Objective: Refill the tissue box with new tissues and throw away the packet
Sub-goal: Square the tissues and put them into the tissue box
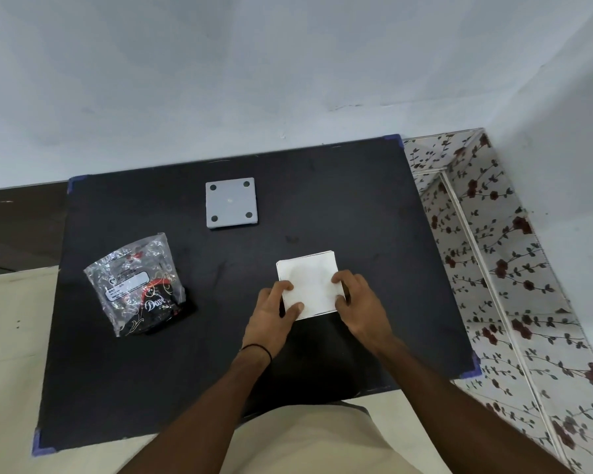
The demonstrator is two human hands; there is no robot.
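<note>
White square tissue stack (308,283) lies flat, its sides gripped by left hand (273,313) and right hand (360,302).

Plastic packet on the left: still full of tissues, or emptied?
Emptied, it seems: the packet lies slack and see-through, while the white tissue stack sits outside it, held by the left hand and right hand.
</note>
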